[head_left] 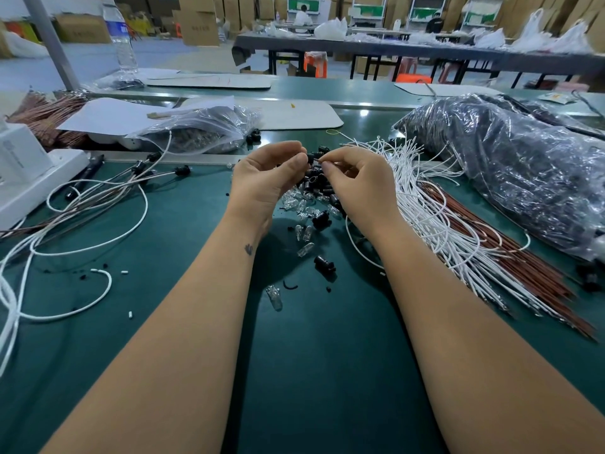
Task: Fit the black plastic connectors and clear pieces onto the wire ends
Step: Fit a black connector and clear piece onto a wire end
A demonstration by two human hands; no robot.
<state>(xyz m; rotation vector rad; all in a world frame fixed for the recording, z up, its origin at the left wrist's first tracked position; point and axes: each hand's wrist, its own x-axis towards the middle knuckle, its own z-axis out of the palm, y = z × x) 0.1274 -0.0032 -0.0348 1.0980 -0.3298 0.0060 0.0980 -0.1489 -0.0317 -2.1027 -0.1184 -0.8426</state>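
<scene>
Left hand (266,178): raised over the parts pile, fingers curled; thumb and forefinger pinch a black connector (310,156).
Right hand (355,178): just beside the left, fingertips meeting it at the connector; grip pinched shut on something small, probably a wire end. Too small to tell for sure.
Step in hand: looks like seating a wire into the connector, judged from the two pinches meeting.
Loose parts: connectors (319,185) and clear pieces (302,208) heaped on the green desk (183,244) under the hands; a few strays nearer the body, one clear piece (274,297) apart.
Done: a small batch of wires with black connectors fitted (140,172), lying left of the hands.
Left: a thick bundle of white wires (435,204) at right, ends bare as far as I can see, with brown wires (484,244) beside them.
Progress: early. Finished pile small, unfitted bundle large, so most of the job remains.
Stock: bagged parts (209,129) behind, large dark bag (510,158) far right.
</scene>
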